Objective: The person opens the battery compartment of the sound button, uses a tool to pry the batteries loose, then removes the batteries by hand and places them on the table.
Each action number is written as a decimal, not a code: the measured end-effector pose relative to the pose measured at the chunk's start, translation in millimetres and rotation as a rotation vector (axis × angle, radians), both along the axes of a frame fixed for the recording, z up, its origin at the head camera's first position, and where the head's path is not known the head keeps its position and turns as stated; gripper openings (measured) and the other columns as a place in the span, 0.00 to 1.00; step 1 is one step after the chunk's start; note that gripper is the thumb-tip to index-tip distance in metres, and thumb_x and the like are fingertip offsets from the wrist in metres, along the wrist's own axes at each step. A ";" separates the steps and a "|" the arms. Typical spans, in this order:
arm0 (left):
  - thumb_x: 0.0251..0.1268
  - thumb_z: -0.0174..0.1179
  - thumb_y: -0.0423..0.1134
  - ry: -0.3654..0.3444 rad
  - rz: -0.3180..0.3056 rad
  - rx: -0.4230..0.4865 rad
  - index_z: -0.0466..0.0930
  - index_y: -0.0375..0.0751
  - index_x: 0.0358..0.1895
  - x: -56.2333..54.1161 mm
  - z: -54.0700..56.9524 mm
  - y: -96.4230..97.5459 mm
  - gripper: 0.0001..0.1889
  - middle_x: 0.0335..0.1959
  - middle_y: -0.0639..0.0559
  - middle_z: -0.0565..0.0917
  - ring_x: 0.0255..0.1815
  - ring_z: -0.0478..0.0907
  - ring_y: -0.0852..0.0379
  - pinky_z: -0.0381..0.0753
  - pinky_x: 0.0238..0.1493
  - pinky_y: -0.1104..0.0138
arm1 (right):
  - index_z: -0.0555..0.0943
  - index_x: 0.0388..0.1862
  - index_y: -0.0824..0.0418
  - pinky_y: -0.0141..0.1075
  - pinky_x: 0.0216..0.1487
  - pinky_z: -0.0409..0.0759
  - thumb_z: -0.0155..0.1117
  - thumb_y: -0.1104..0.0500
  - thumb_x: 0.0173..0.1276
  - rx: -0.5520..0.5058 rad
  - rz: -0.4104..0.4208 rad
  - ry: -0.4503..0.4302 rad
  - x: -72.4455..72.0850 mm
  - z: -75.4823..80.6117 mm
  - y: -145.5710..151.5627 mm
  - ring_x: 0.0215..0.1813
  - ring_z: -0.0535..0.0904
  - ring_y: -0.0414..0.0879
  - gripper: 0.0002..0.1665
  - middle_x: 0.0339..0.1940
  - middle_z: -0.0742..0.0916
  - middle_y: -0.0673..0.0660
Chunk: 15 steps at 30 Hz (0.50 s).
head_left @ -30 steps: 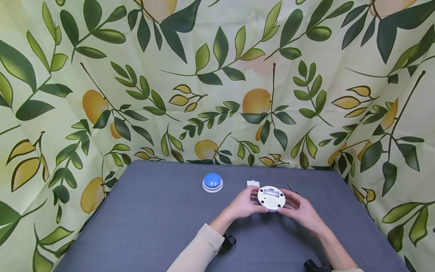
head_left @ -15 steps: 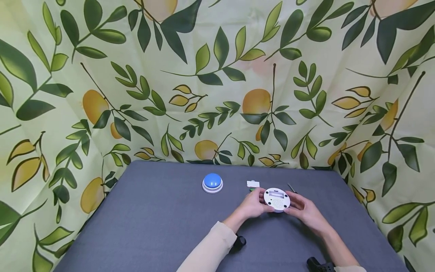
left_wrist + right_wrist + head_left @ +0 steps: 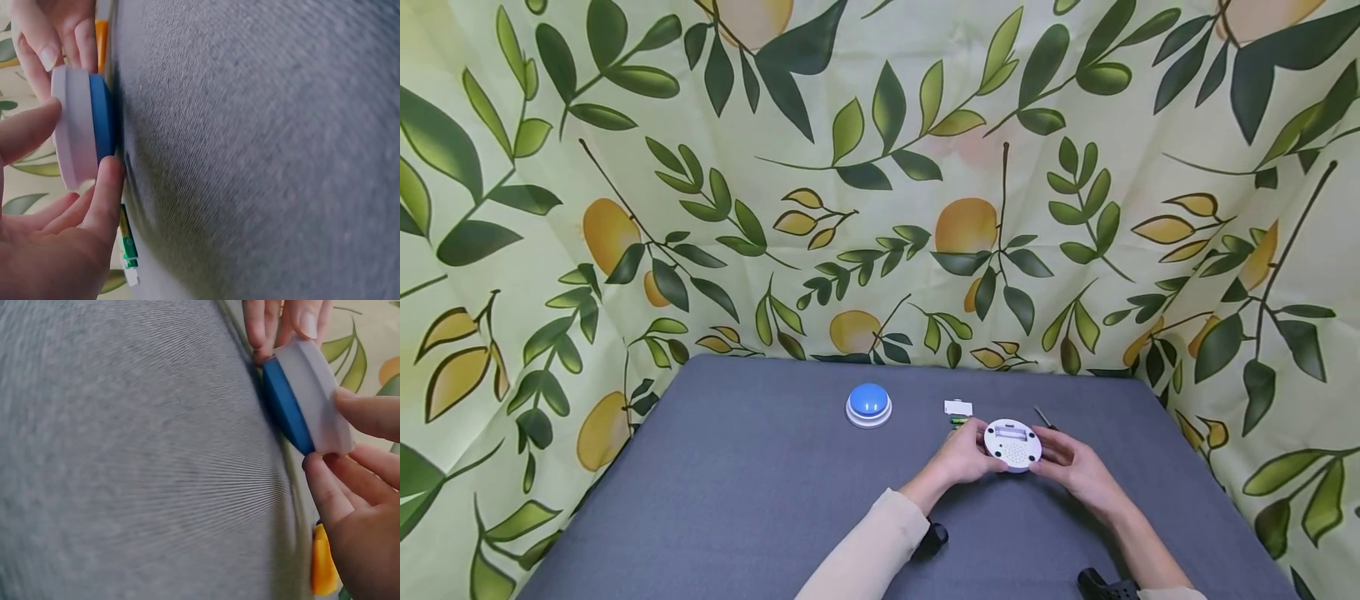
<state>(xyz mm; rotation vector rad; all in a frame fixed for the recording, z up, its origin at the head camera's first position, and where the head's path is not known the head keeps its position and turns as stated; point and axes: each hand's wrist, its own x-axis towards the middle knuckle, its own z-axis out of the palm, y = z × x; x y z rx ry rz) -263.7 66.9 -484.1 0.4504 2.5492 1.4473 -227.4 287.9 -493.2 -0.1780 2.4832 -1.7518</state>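
Observation:
In the head view, both hands hold a round white push button (image 3: 1013, 445) upside down, its base facing up and an open battery compartment showing. Its blue dome (image 3: 102, 117) points down toward the cloth in the left wrist view. My left hand (image 3: 961, 452) pinches the left edge between thumb and fingers. On the opposite edge, my right hand (image 3: 1078, 471) grips it the same way, thumb on the white base (image 3: 315, 394). Just beyond the left hand lie green batteries (image 3: 958, 422) and a small white battery cover (image 3: 958, 407).
A second push button (image 3: 868, 404), dome up, stands on the grey cloth (image 3: 760, 483) to the left. Behind the right hand lies a screwdriver (image 3: 1042, 416), whose yellow-orange handle (image 3: 324, 559) shows in the right wrist view. A leaf-patterned curtain (image 3: 880, 208) surrounds the table.
Both hands have shifted right and slightly nearer with the push button. The green batteries, hidden behind the left hand at first, now show.

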 end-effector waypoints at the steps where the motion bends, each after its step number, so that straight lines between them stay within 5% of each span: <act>1: 0.51 0.79 0.37 -0.005 0.002 -0.010 0.77 0.38 0.55 -0.1 0.4 -0.9 0.29 0.38 0.52 0.85 0.36 0.78 0.63 0.76 0.42 0.69 | 0.62 0.75 0.76 0.27 0.52 0.78 0.72 0.62 0.67 0.023 -0.007 0.011 0.6 0.8 0.0 0.68 0.73 0.64 0.44 0.70 0.73 0.76; 15: 0.60 0.72 0.39 0.025 -0.069 0.042 0.75 0.32 0.63 -3.9 21.9 -34.3 0.29 0.51 0.41 0.84 0.49 0.82 0.51 0.80 0.47 0.68 | 0.69 0.70 0.74 0.38 0.60 0.80 0.70 0.58 0.70 0.257 -0.053 0.227 5.8 30.3 -9.9 0.65 0.76 0.64 0.36 0.64 0.79 0.72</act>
